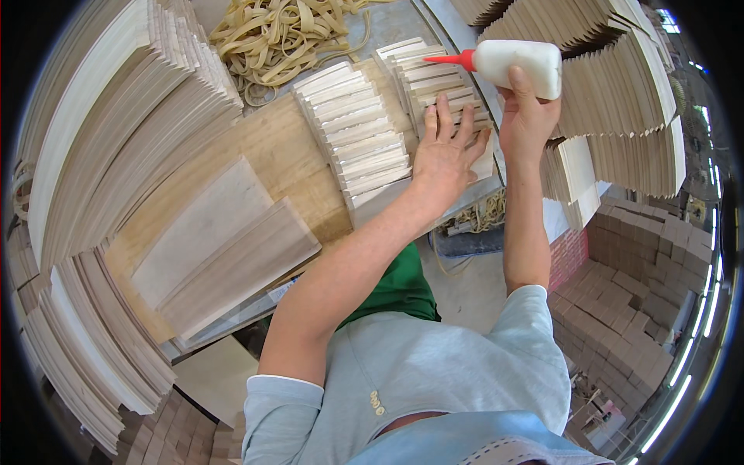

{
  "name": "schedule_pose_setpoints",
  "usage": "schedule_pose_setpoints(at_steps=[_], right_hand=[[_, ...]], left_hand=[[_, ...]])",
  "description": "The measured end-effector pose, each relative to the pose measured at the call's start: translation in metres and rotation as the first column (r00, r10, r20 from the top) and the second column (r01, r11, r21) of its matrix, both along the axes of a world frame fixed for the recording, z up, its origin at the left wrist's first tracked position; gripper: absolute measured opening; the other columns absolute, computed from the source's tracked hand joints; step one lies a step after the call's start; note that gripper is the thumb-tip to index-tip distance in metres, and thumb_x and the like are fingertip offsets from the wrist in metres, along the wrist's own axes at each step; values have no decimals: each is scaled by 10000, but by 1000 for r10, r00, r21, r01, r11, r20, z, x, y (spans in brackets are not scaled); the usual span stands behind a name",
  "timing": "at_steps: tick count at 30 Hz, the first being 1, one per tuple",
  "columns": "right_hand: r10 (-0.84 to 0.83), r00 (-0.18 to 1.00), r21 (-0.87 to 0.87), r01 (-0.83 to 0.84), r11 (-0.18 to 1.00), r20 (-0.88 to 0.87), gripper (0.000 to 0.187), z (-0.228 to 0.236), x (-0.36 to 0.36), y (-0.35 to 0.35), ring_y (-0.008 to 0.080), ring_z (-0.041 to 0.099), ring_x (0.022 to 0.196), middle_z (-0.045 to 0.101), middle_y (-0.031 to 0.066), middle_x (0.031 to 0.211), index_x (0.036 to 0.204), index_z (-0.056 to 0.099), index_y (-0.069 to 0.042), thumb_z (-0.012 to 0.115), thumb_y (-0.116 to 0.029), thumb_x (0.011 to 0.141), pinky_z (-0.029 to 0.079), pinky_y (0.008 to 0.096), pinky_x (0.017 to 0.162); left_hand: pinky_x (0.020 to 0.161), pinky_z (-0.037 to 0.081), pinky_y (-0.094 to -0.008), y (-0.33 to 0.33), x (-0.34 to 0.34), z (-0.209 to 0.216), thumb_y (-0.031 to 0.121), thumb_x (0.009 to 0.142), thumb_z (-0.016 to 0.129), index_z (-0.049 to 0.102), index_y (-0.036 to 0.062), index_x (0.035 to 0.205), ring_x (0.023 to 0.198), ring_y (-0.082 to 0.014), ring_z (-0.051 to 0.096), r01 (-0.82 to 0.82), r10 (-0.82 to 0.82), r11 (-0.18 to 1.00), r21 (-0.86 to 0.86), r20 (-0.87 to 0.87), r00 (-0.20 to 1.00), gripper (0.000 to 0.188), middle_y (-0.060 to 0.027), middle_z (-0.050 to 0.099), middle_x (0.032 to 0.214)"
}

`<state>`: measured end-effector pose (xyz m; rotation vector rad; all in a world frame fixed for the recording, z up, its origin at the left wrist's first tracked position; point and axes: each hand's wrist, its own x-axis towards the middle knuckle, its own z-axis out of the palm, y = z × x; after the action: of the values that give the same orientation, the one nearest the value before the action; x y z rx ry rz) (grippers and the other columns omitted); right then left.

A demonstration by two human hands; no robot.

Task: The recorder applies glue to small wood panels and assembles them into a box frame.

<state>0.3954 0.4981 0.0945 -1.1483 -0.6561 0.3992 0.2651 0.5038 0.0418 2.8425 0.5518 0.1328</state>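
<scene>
In my right hand (528, 124) is a white glue bottle (518, 63), tipped sideways with its red nozzle (453, 59) pointing left. The nozzle tip is over the far end of a fanned row of thin wooden strips (422, 76). My left hand (448, 155) lies on the near part of that same row, its fingers spread over the strips. To its left, a second fanned row of wooden strips (353, 128) has shiny whitish lines along the strip edges. Both rows rest on a wooden board (287, 147).
Two flat wooden panels (213, 232) lie at the board's left. Tall stacks of thin wooden sheets (147, 116) rise at far left, and more stacks (620, 85) stand at right. A heap of tan rubber bands (283, 35) sits at the back. Piled wooden blocks (628, 287) are at lower right.
</scene>
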Motion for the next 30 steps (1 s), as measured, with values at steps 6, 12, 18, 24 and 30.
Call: schedule_pose_setpoints(at_steps=[6,12,18,24,30], right_hand=[[48,990,-5,-49,999,-135,482,-21,-5,3,215,609,1058,585,104,1153,1227,465,-15,737,-54,831,550,365,878],[83,990,-16,-85,996,-114,484,-26,-1,4,204,606,1054,584,100,1153,1220,468,-21,746,-71,828,544,350,890],[79,993,-37,-82,996,-89,472,-25,-3,4,199,605,1051,586,94,1150,1210,473,-22,746,-75,829,546,341,878],[17,1000,-41,-17,999,14,465,-22,0,3,186,601,1042,599,90,1119,1195,496,-16,759,-75,816,544,328,852],[-132,964,-130,165,978,231,426,-13,13,-4,186,612,1036,614,82,1122,1204,507,-23,715,3,834,528,350,885]], left_hand=[[1134,71,-633,1,1,2,531,846,594,359,272,1473,1403,-547,55,7,-7,1000,6,-27,1000,719,-156,199,1567],[1134,64,-635,1,1,3,537,852,584,361,272,1473,1405,-548,41,14,-13,1000,13,-53,999,711,-153,188,1572],[1135,64,-635,1,1,3,539,854,581,370,272,1468,1405,-549,35,19,-18,1000,13,-54,998,701,-150,190,1572],[1135,79,-629,1,1,1,546,846,586,351,273,1474,1404,-546,47,8,-8,1000,7,-35,999,724,-152,196,1569],[1136,93,-621,0,1,-1,543,831,607,333,273,1480,1404,-538,66,-1,1,1000,-9,-4,1000,755,-154,192,1569]])
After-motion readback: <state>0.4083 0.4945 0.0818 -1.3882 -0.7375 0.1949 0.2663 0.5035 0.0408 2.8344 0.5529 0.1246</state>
